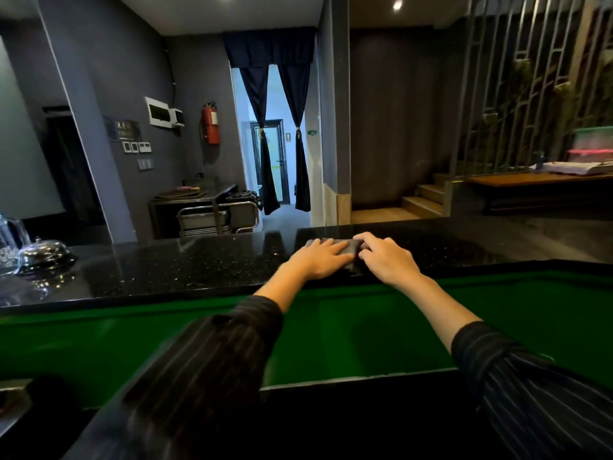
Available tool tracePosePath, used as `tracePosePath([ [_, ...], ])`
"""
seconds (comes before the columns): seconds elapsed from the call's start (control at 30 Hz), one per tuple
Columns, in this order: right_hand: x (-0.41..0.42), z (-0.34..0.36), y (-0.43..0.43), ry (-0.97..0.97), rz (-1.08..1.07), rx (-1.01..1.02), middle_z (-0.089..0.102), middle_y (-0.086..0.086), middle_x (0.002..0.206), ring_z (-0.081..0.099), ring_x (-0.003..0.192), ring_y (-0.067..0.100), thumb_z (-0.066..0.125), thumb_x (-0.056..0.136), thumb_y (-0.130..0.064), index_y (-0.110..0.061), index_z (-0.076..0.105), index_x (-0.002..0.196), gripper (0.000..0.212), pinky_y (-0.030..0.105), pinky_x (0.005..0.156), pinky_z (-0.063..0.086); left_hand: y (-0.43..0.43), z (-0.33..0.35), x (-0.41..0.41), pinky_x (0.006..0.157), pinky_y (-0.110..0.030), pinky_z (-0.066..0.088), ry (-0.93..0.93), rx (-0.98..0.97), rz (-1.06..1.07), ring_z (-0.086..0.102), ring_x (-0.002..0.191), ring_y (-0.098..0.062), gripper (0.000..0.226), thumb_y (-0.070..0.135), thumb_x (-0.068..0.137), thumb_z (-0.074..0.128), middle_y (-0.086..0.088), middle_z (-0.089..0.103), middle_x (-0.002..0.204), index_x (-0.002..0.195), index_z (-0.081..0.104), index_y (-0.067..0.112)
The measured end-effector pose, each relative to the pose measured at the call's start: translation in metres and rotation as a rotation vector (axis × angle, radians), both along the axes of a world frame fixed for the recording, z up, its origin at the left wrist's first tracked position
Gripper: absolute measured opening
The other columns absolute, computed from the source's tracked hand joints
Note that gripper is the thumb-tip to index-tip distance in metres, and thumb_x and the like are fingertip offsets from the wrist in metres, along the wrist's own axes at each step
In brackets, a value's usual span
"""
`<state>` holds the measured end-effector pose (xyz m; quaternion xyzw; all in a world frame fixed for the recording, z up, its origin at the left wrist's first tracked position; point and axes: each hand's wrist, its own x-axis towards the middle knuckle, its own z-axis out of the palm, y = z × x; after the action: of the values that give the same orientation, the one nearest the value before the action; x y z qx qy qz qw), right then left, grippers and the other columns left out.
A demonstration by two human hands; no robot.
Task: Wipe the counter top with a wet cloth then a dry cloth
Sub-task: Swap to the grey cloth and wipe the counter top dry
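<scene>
- A grey folded cloth (345, 244) lies flat on the black speckled counter top (182, 263), near the middle of its length and closer to the far edge than to the near one; whether it is wet or dry cannot be told
- The left hand (318, 260) lies palm down on the cloth's left part, fingers straight and close together, pressing it to the stone; its fingertips reach towards the right hand
- The right hand (388, 260) sits at the cloth's right end, fingers bent at the knuckles and curled onto the fabric, gripping that end; the two hands nearly touch over the cloth
- Both forearms reach forward across the counter's near edge; dark sleeves with thin pale stripes (212, 360) are pushed up short of the wrists
- Below the near edge runs a green panel (365, 327), with a dark lower surface nearest the camera
- At the counter's left end stands a glass dome (43, 254); a clear glass vessel (10, 237) stands just beside it, cut by the frame edge
- Beyond the counter: a steel trolley (215, 214) against a grey wall; a red fire extinguisher (211, 122) hung above it; dark tied curtains (265, 127) framing a doorway; wooden steps (421, 197) to the right
</scene>
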<state>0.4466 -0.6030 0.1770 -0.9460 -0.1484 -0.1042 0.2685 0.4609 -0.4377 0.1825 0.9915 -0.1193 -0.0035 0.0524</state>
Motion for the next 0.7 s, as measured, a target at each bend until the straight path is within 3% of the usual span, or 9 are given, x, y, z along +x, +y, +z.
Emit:
tracePosePath([
  [0.07, 0.003, 0.002, -0.013, -0.015, 0.077, 0.001, 0.057, 0.005, 0.131, 0.043, 0.128, 0.026, 0.038, 0.101, -0.033, -0.027, 0.042, 0.142, 0.041, 0.043, 0.094, 0.04, 0.04, -0.002, 0.002, 0.116, -0.059, 0.012, -0.022, -0.037, 0.083, 0.012, 0.145, -0.034, 0.075, 0.073, 0.084, 0.015, -0.005, 0.016, 0.159, 0.149, 0.018, 0.034],
  [0.17, 0.012, 0.004, -0.038, -0.127, -0.018, -0.313, 0.054, 0.007, 0.139, 0.04, 0.133, 0.031, 0.031, 0.1, -0.052, -0.025, 0.041, 0.145, 0.052, 0.046, 0.105, 0.034, 0.116, -0.012, 0.029, 0.116, -0.055, 0.014, -0.058, 0.047, 0.266, 0.015, 0.146, -0.031, 0.111, 0.093, 0.055, -0.006, -0.002, 0.017, 0.159, 0.148, 0.018, 0.037],
  [0.27, 0.027, -0.003, -0.048, 0.058, -0.025, -0.472, 0.037, 0.015, 0.152, 0.033, 0.136, 0.038, 0.009, 0.091, -0.064, -0.028, 0.035, 0.148, 0.072, 0.051, 0.11, 0.03, 0.137, -0.008, 0.041, 0.118, -0.052, 0.011, -0.057, 0.041, 0.434, 0.014, 0.145, -0.034, 0.082, 0.074, 0.079, 0.01, -0.006, 0.015, 0.159, 0.149, 0.016, 0.033],
  [0.37, 0.032, -0.008, -0.045, 0.014, -0.055, -0.418, 0.044, 0.014, 0.145, 0.035, 0.135, 0.035, 0.022, 0.099, -0.057, -0.025, 0.036, 0.147, 0.059, 0.048, 0.104, 0.033, 0.114, -0.002, 0.053, 0.117, -0.05, 0.008, -0.058, 0.022, 0.542, 0.012, 0.145, -0.036, 0.062, 0.059, 0.092, 0.021, -0.007, 0.014, 0.16, 0.149, 0.016, 0.034],
  [0.53, 0.035, -0.013, -0.047, -0.089, -0.081, -0.397, 0.05, 0.009, 0.14, 0.04, 0.13, 0.031, 0.026, 0.1, -0.052, -0.027, 0.04, 0.144, 0.052, 0.046, 0.1, 0.036, 0.044, 0.006, 0.109, 0.117, -0.055, 0.009, -0.024, 0.046, 0.423, 0.014, 0.144, -0.038, 0.062, 0.058, 0.093, 0.021, -0.009, 0.016, 0.159, 0.149, 0.018, 0.031],
  [0.7, 0.026, -0.013, -0.048, -0.212, -0.077, -0.18, 0.042, 0.001, 0.147, 0.045, 0.126, 0.029, 0.026, 0.101, -0.034, -0.029, 0.031, 0.148, 0.047, 0.046, 0.095, 0.039, -0.055, 0.004, 0.141, 0.115, -0.061, 0.01, 0.032, 0.031, 0.211, 0.011, 0.144, -0.039, 0.067, 0.064, 0.09, 0.025, -0.008, 0.015, 0.159, 0.149, 0.015, 0.034],
])
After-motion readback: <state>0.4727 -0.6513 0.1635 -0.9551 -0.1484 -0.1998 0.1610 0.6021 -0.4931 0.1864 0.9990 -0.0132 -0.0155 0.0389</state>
